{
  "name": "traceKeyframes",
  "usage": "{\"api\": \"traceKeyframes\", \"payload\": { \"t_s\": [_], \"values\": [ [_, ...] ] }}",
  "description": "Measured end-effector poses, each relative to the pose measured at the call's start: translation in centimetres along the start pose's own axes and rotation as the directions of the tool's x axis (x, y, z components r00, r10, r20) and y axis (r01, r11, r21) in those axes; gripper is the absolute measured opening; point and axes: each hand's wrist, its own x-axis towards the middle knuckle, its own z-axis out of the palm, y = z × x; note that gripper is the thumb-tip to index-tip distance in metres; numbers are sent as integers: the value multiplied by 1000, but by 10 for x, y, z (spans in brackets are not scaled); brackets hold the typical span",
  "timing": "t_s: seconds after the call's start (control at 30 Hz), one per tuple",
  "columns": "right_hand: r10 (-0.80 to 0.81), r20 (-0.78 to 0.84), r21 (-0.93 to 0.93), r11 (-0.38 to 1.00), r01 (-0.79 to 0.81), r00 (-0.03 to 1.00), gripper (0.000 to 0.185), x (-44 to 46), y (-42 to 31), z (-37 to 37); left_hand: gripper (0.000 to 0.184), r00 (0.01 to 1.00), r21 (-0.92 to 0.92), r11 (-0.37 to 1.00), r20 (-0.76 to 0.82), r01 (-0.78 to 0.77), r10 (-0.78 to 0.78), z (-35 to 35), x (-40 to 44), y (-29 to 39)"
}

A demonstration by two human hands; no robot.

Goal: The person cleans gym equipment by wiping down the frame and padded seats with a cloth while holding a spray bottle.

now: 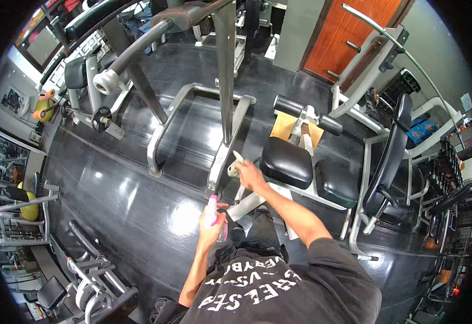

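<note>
My left hand (208,231) is wrapped round a spray bottle (212,209) with a pink and white head, held low in front of my body. Fingers hide much of the bottle. In my right hand (251,177) is a pale, crumpled cloth (233,168), bunched in closed fingers. The cloth is right beside the silver frame leg (217,167) of a gym machine; I cannot tell whether it touches the metal. Just right of that hand is a black padded seat (287,162).
Another black pad (336,182) and a tall backrest (390,156) stand to the right. Roller pads (289,105) lie beyond the seat. A steel upright (226,70) rises ahead. At lower left is another machine (93,281); a dumbbell rack (445,173) stands far right.
</note>
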Motion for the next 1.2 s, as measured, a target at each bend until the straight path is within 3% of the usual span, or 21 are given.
{"api": "traceKeyframes", "payload": {
  "t_s": [0.13, 0.2, 0.27, 0.3, 0.37, 0.4, 0.47, 0.53, 0.6, 0.67, 0.7, 0.77, 0.8, 0.87, 0.93, 1.0, 1.03, 1.07, 1.13, 1.17, 1.2],
  "values": [
    [-152, 80, -388, 906, 171, 985, 31, 43, 44, 8, 26, 999, -1, 1000, -31, -13, 13, -2, -11, 11],
    [-77, 138, -594, 791, 145, 987, 26, 61, 67, 30, 25, 998, 17, 1000, -56, -4, 5, -5, -18, 16],
    [65, 46, -663, 749, -19, 997, 26, 72, 71, 59, 26, 994, -10, 1000, -104, 25, -25, -7, -25, 22],
    [55, 56, -660, 751, -5, 997, 26, 72, 70, 69, 26, 993, -8, 1000, -118, 28, -29, -10, -28, 18],
    [231, 3, -381, 900, -212, 973, 29, 69, 68, 89, 30, 992, 64, 995, -106, 75, -68, -20, -34, 10],
    [228, 4, -378, 902, -210, 974, 29, 63, 65, 96, 30, 992, 66, 995, -108, 74, -67, -22, -37, 10],
    [34, -23, -289, 956, -40, 999, 29, 38, 65, 109, 35, 983, -30, 999, -183, 28, -33, -21, -39, 10],
    [46, 52, -152, 988, -37, 998, 25, -2, 36, 98, 35, 981, -39, 999, -191, 12, -19, -22, -38, 4],
    [-154, -72, -167, 976, 140, 985, 17, -40, 18, 96, 35, 981, -46, 999, -195, -2, -7, -21, -33, -4],
    [-50, 97, 78, 996, 43, 994, 25, -66, 4, 84, 36, 986, 11, 999, -162, 32, -30, -20, -27, -9],
    [-40, 93, 78, 996, 33, 995, 25, -76, 13, 94, 36, 988, 12, 999, -151, 34, -32, -19, -24, -9],
    [-264, -61, 454, 852, 262, 963, 32, -93, 37, 105, 36, 991, 22, 994, -89, 106, -104, -17, -17, -9],
    [-255, -66, 454, 853, 257, 965, 32, -103, 39, 96, 36, 991, 24, 994, -79, 107, -105, -15, -14, -8],
    [159, 98, 599, 779, -186, 982, 34, -124, 43, 74, 33, 998, 68, 997, -53, 38, -35, -11, -10, -6],
    [412, 149, 437, 788, -434, 899, 34, -129, 59, 67, 30, 994, 64, 993, -43, 99, -96, -10, -9, 4],
    [470, 29, 674, 643, -364, 882, 33, -123, 137, 135, 27, 987, 60, 985, -36, 160, -158, -8, -10, 9],
    [603, 137, 701, 501, -507, 786, 32, -113, 166, 156, 27, 993, 19, 995, -61, 102, -101, -7, -11, 9],
    [665, 110, 778, 405, -480, 739, 33, -100, 168, 151, 26, 995, -21, 999, -89, 43, -45, -6, -12, 9],
    [750, 245, 901, 58, -430, 614, 37, -66, 174, 147, 26, 995, 2, 999, -85, 49, -48, -11, -17, 0],
    [747, 249, 900, 56, -432, 617, 37, -46, 175, 148, 26, 996, 21, 998, -79, 54, -52, -14, -18, -3],
    [719, 285, 954, -145, -264, 635, 40, -26, 174, 152, 26, 995, 25, 998, -85, 55, -52, -15, -20, -2]
  ]
}}
